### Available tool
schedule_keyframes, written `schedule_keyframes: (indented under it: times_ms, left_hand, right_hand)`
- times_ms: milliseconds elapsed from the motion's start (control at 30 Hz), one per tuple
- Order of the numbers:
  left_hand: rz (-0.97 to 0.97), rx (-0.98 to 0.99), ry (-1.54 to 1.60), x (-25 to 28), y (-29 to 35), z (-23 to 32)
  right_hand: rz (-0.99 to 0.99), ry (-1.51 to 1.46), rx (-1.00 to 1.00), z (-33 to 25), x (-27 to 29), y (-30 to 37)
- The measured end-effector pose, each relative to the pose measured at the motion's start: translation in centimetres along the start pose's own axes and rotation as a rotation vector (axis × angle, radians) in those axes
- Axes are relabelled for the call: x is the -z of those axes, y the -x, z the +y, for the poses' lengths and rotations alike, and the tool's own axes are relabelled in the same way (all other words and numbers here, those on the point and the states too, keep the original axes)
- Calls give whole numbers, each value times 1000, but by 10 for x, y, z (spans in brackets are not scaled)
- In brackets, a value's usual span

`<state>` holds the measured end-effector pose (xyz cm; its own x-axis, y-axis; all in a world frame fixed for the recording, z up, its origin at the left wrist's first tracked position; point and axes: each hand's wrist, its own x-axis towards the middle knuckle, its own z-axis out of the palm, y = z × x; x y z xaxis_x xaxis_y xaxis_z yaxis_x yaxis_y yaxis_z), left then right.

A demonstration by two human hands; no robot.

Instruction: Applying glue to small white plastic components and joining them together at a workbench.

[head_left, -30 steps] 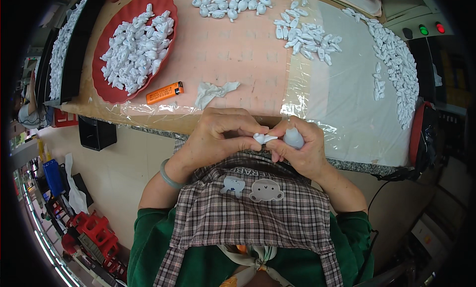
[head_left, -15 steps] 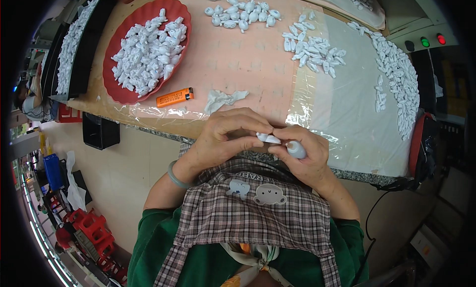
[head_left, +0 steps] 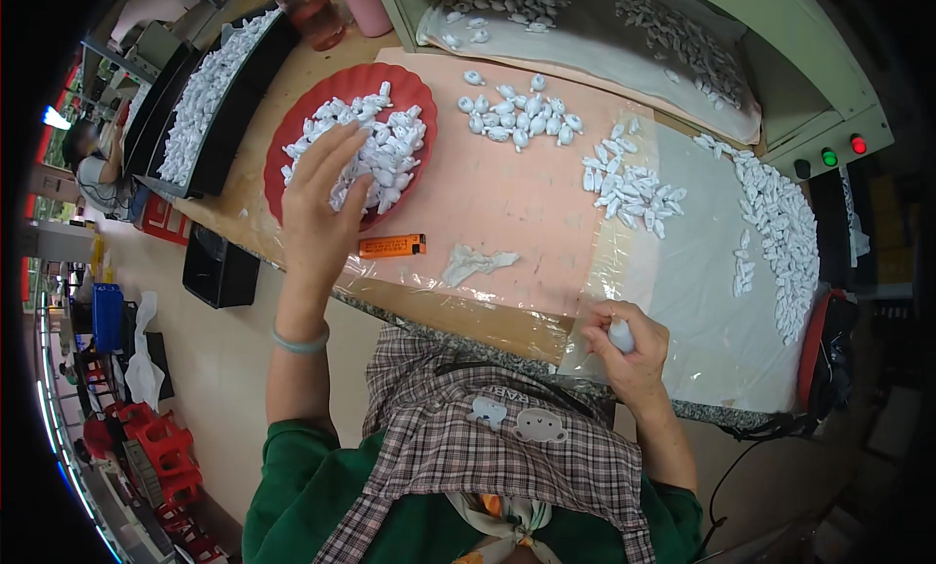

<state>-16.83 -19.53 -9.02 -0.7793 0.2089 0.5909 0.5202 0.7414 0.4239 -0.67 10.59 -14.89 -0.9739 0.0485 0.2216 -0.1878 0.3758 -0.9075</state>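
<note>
Left hand, fingers spread, is reaching into the red tray of unfinished pieces; right hand is clenching 1 white piece; many finished rows are lying along the counter's right edge.

This is a small workshop for hand piecework. The counter carries many small white wrapped pieces. Beside it stands a machine with signal lamps.

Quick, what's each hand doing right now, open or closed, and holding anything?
Left hand: open, fingers spread over the white pieces in the red tray.
Right hand: closed around a small white piece.
</note>
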Motion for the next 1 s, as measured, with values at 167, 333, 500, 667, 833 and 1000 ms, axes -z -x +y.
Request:
schedule_keyframes:
  times_ms: [167,333,500,667,833,1000]
  left_hand:
    - [-116,-236,77,-62,-14,25]
    - [-279,-84,-31,-117,-37,39]
    - [-334,-82,-196,-143,-42,46]
    - [-303,-181,-194,-153,-36,51]
    - [-370,-169,-21,-136,-24,55]
    - [-865,667,1244,-101,-1,64]
  right_hand:
    - [-2,20,2,-1,-2,-2]
    - [-6,6,-1,-1,-3,-2]
    - [-8,2,0,2,-1,-1]
    - [-12,6,-1,4,0,0]
    - [-27,-73,-54,6,3,-1]
    - [47,-459,-171,6,5,-3]
